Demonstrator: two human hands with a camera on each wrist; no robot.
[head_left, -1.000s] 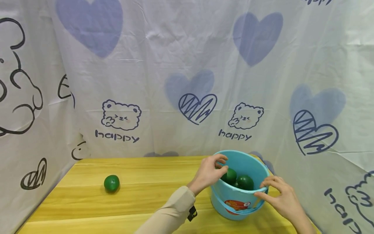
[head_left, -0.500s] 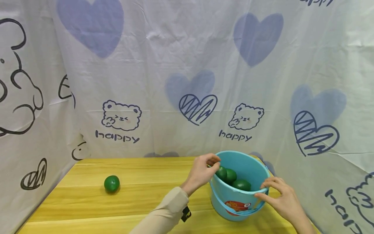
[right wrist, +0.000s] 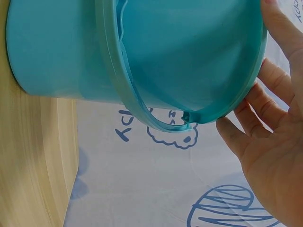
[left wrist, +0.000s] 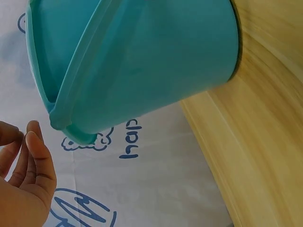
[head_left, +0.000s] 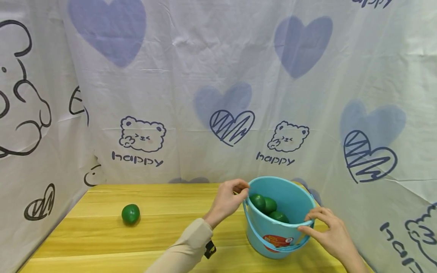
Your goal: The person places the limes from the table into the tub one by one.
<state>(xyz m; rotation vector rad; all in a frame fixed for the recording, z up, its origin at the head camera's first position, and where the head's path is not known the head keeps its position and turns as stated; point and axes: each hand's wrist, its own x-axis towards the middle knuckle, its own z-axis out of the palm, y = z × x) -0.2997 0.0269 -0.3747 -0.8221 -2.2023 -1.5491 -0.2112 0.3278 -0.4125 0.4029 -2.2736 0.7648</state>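
A light blue bucket (head_left: 273, 235) stands on the wooden table, and inside it lie three glossy dark green, lime-shaped fruits (head_left: 257, 202). My right hand (head_left: 329, 231) holds the bucket's right rim between thumb and fingers; the right wrist view has its fingertips (right wrist: 229, 125) along that rim. Just outside the left rim is my left hand (head_left: 227, 199), its fingers loosely bent and holding nothing. A gap separates those fingers (left wrist: 40, 151) from the bucket in the left wrist view. Another green fruit (head_left: 131, 214) lies alone on the left part of the table.
The bucket's handle (head_left: 254, 231) hangs down along its front, over a red label (head_left: 277, 240). Behind and on both sides of the yellowish wooden table (head_left: 102, 246) hangs a white cloth (head_left: 191, 159) printed with hearts and bears.
My left hand has moved left, from over the bucket's opening to outside its rim. The front fruit inside has shifted left. My right hand stays at the rim.
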